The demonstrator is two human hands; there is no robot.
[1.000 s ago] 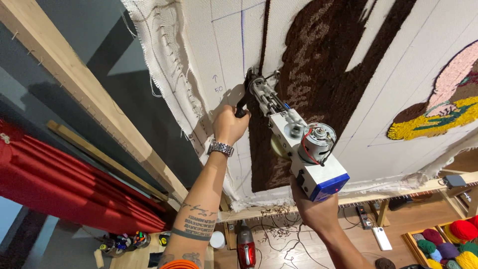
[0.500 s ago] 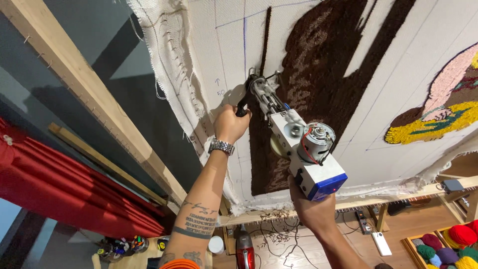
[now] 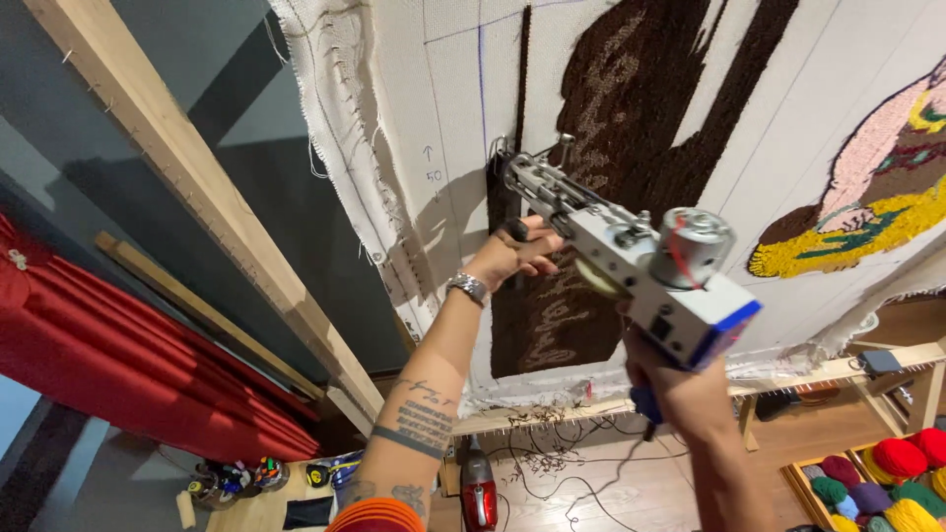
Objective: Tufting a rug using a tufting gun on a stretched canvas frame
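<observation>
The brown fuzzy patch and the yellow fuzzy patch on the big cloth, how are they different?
The brown patch is much bigger than the yellow patch. The brown patch runs as tall strips; the yellow patch is a curved band. The tufting gun touches the brown patch's left edge, held by the left hand and right hand; the yellow patch sits apart from it. Both are yarn pile on the same cloth.

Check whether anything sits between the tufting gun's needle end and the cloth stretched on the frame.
Nothing visible does. The tufting gun has its needle end right at the backing cloth, beside the brown tufted patch. The left hand grips the front handle below the nose; the right hand holds the rear grip.
</observation>
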